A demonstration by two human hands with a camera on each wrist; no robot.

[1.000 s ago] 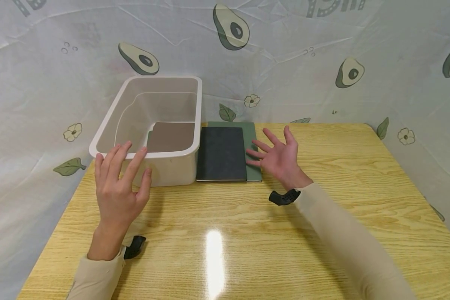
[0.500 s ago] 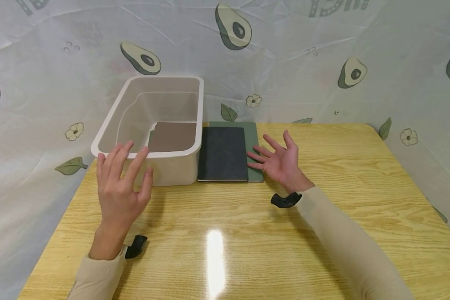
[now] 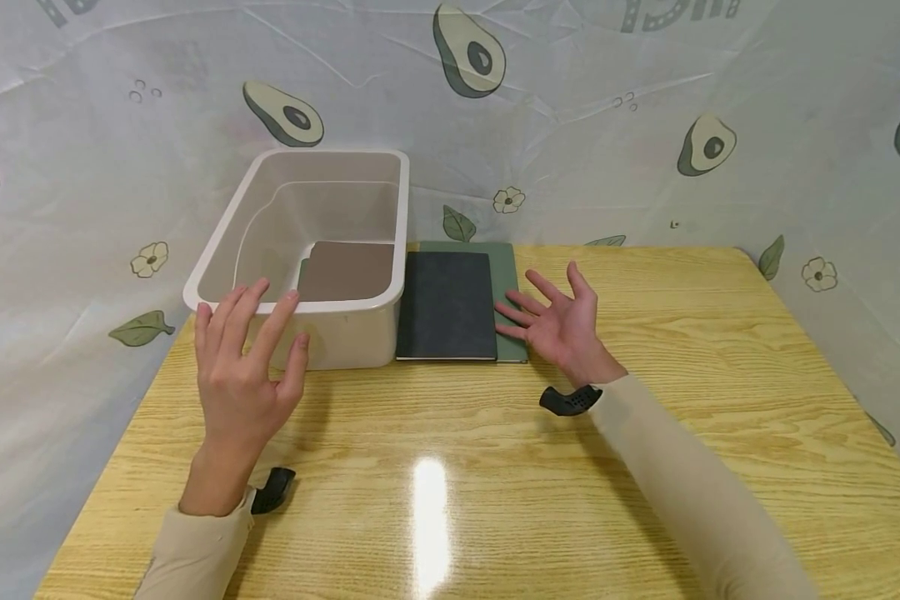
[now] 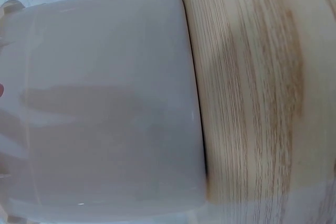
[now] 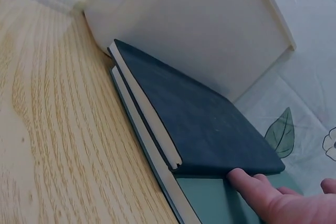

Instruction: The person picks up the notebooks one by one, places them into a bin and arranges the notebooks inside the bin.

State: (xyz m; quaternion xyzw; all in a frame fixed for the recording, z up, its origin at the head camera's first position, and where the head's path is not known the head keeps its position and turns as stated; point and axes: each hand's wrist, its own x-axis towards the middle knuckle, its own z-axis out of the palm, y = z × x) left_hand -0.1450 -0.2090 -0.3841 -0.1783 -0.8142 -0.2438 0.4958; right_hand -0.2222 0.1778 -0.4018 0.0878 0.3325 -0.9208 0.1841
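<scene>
The left hand [image 3: 243, 383] is spread wide, its back to the head camera and its fingers slightly bent, in front of the near wall of a pale plastic tub [image 3: 352, 337]. The fingertips overlap the near rim in the head view; whether they touch it I cannot tell. The left wrist view is mostly filled by the tub's wall, with finger-shaped shadows on it.

The right hand [image 3: 566, 329] is also wide, palm turned up and fingers fanned toward the books. In the right wrist view a fingertip lies over the green book [image 3: 504, 262], right by the edge of the black book [image 3: 447, 306]; contact is unclear.

The black book lies flat on the green book, which shows along the right side and the far end. Their page edges face the near side. Both are just beside the tub's right wall.

Inside the tub, a flat brown piece [image 3: 348, 271] lies on the floor, with a sliver of green [image 3: 303, 271] at its left edge.

Each wrist carries a black fitting [image 3: 572, 401] below a beige sleeve [image 3: 697, 475]. All stands on a wood-grained bench [image 3: 375, 433] bearing a bright streak of glare [image 3: 431, 525]. Behind hangs a pale cloth [image 3: 585, 158] printed with avocados, leaves and flowers.
</scene>
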